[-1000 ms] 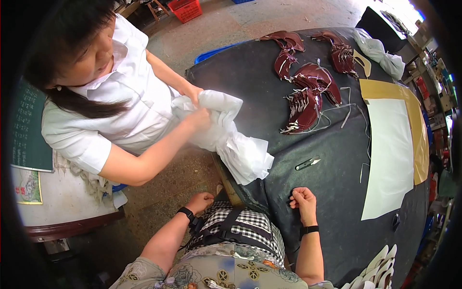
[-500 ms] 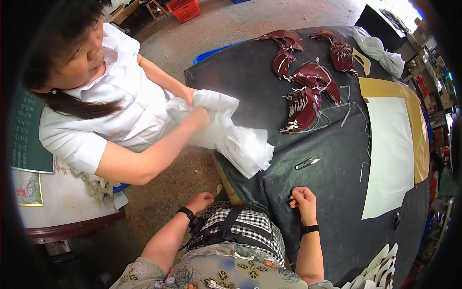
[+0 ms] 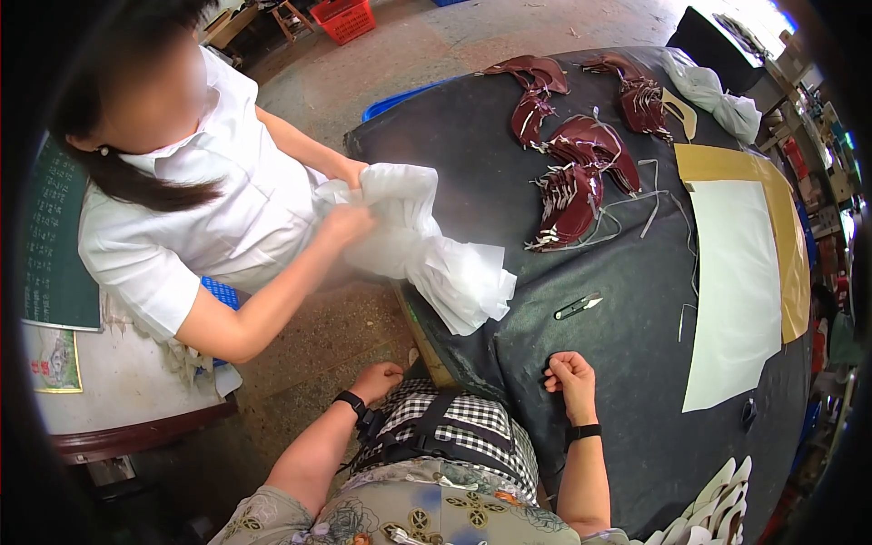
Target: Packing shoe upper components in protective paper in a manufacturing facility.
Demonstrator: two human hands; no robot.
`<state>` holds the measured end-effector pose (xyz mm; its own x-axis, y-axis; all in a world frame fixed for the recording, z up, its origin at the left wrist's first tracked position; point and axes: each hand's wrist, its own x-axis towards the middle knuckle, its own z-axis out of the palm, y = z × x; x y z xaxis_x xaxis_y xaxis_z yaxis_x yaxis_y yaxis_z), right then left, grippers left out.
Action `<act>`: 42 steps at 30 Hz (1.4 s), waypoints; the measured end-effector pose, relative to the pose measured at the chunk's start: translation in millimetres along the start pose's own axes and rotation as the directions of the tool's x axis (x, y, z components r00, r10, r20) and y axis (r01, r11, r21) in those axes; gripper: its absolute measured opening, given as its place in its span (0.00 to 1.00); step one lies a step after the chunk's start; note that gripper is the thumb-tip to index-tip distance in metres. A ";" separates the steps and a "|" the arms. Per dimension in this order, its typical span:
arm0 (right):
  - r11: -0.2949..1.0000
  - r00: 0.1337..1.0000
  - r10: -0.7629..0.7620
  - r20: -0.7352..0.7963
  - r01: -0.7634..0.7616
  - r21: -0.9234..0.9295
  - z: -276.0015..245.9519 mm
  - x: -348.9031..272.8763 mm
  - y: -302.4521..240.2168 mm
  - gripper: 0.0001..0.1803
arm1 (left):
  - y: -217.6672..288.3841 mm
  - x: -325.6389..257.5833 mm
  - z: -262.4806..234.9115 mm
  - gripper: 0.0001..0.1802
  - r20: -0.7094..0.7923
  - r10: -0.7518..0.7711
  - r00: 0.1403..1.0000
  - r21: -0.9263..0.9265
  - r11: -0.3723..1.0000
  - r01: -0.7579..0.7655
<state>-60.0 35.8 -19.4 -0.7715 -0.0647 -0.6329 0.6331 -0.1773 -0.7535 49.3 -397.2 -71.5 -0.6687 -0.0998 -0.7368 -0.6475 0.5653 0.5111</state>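
My right hand [image 3: 570, 373] rests on the black table cover with its fingers curled in and the thumb against them; nothing shows in it. A little beyond it lies a pair of thread snips [image 3: 578, 307] with a dark handle, apart from the hand. My left hand [image 3: 378, 381] hangs by the table's near corner, beside my checked apron [image 3: 486, 431], its fingers curled together with nothing visible in them. Across the corner a person in a white shirt grips a bunched white plastic bag [image 3: 400, 222] with both hands; the bag's gathered end [image 3: 463, 283] lies over the table edge.
Stacks of dark red curved pieces [image 3: 572, 204] with loose ties lie on the far table. White sheet [image 3: 736, 291] and brown card [image 3: 795, 272] lie to the right, pale curved pieces [image 3: 713, 513] near right. A pale table [image 3: 136, 391] stands left, a red crate [image 3: 343, 20] beyond.
The person has drawn the hands and upper part of the white bag slightly left, and leans a little differently. My two hands have stayed in place.
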 end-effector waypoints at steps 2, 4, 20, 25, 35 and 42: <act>1.000 1.000 0.001 -0.002 -0.001 0.001 -0.6 -0.2 0.3 0.04 | 3.9 -1.7 0.0 0.18 -0.002 -0.011 1.000 0.008 1.000 0.011; 1.000 1.000 -0.001 0.006 0.001 -0.006 0.0 -0.2 0.2 0.04 | 1.8 -2.4 -0.4 0.18 -0.008 -0.023 1.000 0.016 1.000 0.023; 0.999 0.996 0.004 0.088 -0.008 0.046 -6.9 2.7 1.7 0.06 | -10.0 6.9 -5.0 0.17 0.030 -0.010 0.999 -0.022 1.000 0.010; 0.955 0.919 -0.291 -0.264 0.294 -0.031 -33.8 3.7 -52.2 0.10 | -7.5 -0.6 -16.0 0.21 0.050 -0.018 0.999 -0.082 0.996 0.022; 0.621 0.519 -0.709 -0.478 0.139 -0.771 -166.2 87.6 -87.6 0.19 | -17.8 -10.4 -33.6 0.17 -0.022 -0.025 0.999 -0.152 0.988 0.022; 0.522 0.677 -0.724 -0.133 0.412 -0.747 -29.0 148.6 -142.3 0.33 | 25.5 -33.0 -36.4 0.18 -0.026 -0.017 1.000 -0.085 0.996 0.014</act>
<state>-262.8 80.0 -11.4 -0.9722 0.2147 0.0938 0.0599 0.6148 -0.7864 41.6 -409.4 -18.0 -0.6672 -0.1303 -0.7334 -0.6857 0.4920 0.5364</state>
